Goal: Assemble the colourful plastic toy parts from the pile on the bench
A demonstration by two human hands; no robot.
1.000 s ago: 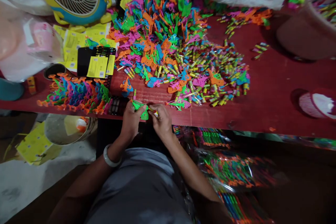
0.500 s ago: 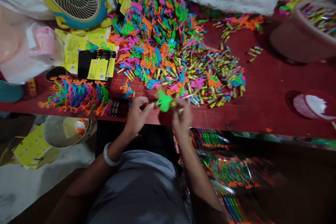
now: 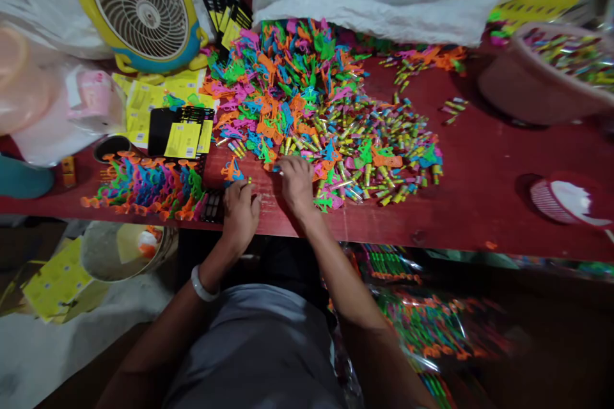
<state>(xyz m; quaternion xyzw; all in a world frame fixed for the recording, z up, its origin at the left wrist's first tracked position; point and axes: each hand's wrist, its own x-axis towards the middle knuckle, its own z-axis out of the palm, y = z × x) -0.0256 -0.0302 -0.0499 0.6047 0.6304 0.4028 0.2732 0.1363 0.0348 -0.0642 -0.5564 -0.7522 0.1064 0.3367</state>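
My left hand (image 3: 240,209) rests on the red table's front part, fingers bent and thumb apart, holding nothing that I can see. Just beyond its fingertips lie an orange-and-blue plastic toy (image 3: 232,169) and a small yellow-ended piece (image 3: 249,180). My right hand (image 3: 297,184) is at the near edge of the heap of bright plastic toys (image 3: 288,89), fingers drawn together and pointing down; whatever they pinch is hidden. Right of that hand spreads a pile of small yellow-capped tubes (image 3: 378,128). A green toy (image 3: 366,152) lies among them.
Suction-cup-tipped toys (image 3: 148,185) stand in a row at the left, with black holders and yellow cards (image 3: 183,139) behind. A fan (image 3: 148,13) stands at the back. At right are a pink tub of tubes (image 3: 527,86) and a striped cup (image 3: 551,201). A bucket (image 3: 115,259) is below.
The green toy has left my hands. My right hand has moved left and forward to the heap's edge; my left hand has shifted slightly left and down onto the table. The view has shifted slightly.
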